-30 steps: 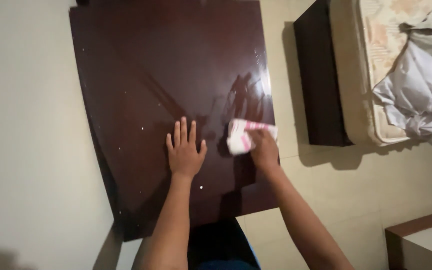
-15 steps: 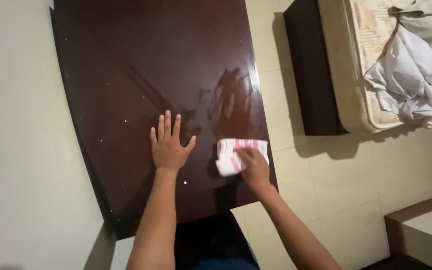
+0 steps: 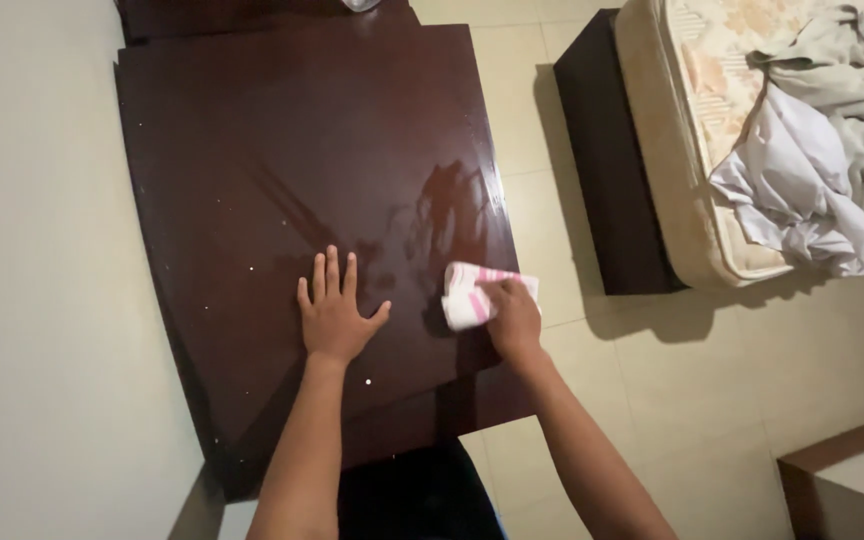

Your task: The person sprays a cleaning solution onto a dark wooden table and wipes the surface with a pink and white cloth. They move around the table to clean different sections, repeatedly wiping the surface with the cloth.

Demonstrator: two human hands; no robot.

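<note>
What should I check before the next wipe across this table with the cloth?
1. Cloth under the right hand: ok, fingers press it flat on the table.
2. Left hand bracing: ok, palm down, fingers spread, apart from the cloth.
3. Cloth clear of the edge: not ok, it sits close to the table's right edge.
4. Path ahead: ok, the dark top beyond the cloth is bare and glossy.
5. White specks near the left hand: not ok, several dot the surface.
6. Cloth damp or dry: cannot tell.
</note>
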